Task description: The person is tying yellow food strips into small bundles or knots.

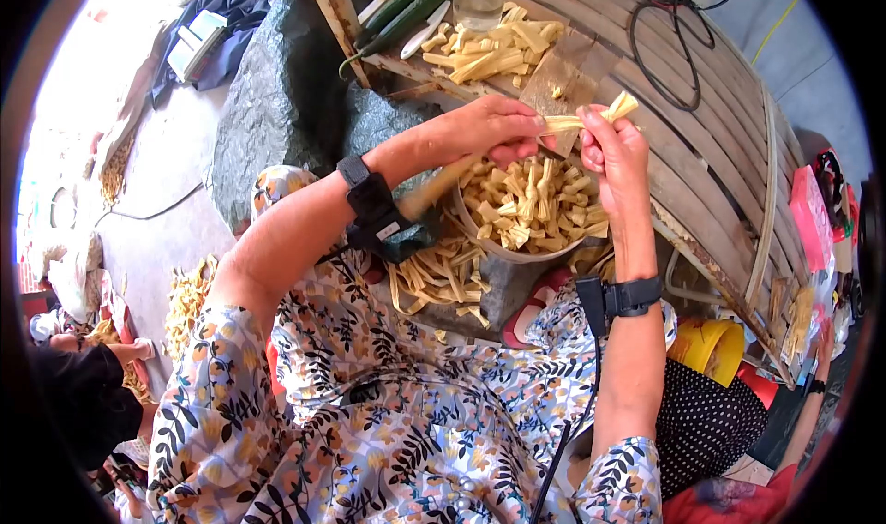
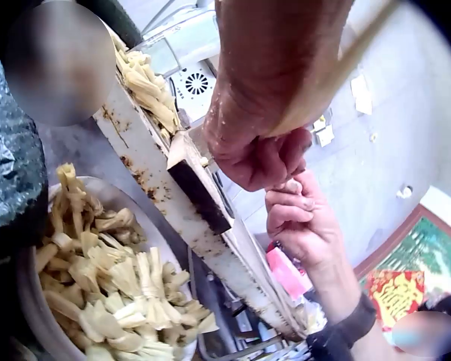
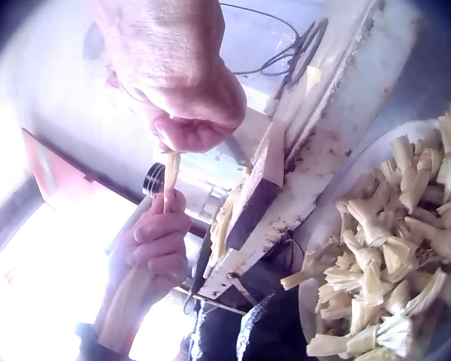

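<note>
Both hands hold a pale yellow fibrous strip (image 1: 561,123) in front of the body, above a basin (image 1: 517,255) and beside the slatted table. My left hand (image 1: 506,129) grips it with curled fingers, and its long tail trails back under the left wrist. Close by, my right hand (image 1: 616,155) pinches the strip between thumb and fingers, a flared end sticking out beyond the thumb. In the right wrist view a short stretch of strip (image 3: 171,171) spans the gap between the hands. Knotted yellow bundles (image 1: 535,201) fill the basin.
On the slatted wooden table (image 1: 711,168) lie a small board (image 1: 563,72), a heap of yellow pieces (image 1: 498,51), cucumbers (image 1: 406,12), a glass (image 1: 480,2) and a black cable (image 1: 678,44). Loose strips (image 1: 443,275) lie beside the basin. A yellow bucket (image 1: 706,349) stands right.
</note>
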Available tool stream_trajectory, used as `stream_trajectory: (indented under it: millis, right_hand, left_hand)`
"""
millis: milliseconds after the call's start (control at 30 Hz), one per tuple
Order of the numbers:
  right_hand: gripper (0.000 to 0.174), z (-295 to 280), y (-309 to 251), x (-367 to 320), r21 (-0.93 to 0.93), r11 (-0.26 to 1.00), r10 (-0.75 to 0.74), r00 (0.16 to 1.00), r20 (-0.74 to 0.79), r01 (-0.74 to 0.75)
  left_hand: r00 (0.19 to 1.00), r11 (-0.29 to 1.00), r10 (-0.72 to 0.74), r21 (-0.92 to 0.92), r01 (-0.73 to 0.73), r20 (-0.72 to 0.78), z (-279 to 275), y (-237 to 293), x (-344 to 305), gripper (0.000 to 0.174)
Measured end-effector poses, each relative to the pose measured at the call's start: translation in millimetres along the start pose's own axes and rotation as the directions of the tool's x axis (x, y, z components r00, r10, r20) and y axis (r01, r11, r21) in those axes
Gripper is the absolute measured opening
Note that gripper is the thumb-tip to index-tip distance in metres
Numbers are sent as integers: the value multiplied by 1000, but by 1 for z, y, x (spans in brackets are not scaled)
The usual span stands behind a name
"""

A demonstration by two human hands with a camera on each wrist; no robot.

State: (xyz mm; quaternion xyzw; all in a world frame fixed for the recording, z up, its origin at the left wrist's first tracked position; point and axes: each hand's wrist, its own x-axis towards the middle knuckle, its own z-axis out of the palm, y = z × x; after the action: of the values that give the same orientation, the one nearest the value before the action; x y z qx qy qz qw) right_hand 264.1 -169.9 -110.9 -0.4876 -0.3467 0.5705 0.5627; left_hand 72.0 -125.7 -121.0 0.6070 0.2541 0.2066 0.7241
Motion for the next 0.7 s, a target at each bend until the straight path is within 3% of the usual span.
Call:
stream_trajectory:
  millis: [67,200,300,400,567,633,700]
  right_hand:
    - [15,-2,0,4,36,999,-5,1000,1,4]
    - [15,-5,4,8,20,1000,-10,1000,-15,10]
    - [15,-8,3,12,17,999,-30,999,-17,30]
    - [16,-4,-1,9,36,997,-64,997,39,63]
    - [18,6,-2,7,-30,993,-112,989,94,115]
    - [25,5,-3,8,-15,989,-143,984,104,145]
    - [32,11,-10,1,-316,849,-413,905,102,423]
  left_hand:
    - [999,998,-49,-50,48,-19,-5,9,1,27]
    - [996,971,73,233,-58,-60,-14,-4,12,26]
    - [1000,976,-26,215,25,2,-14,4,10,24]
    - [986,997,-42,-58,52,164,-4,12,4,23]
    - [970,956,-13,-281,83,241,6,-2,5,24]
    - [986,926,57,-378,7,159,5,0,5,23]
    - [991,877,136,-466,-114,14,-4,6,7,22]
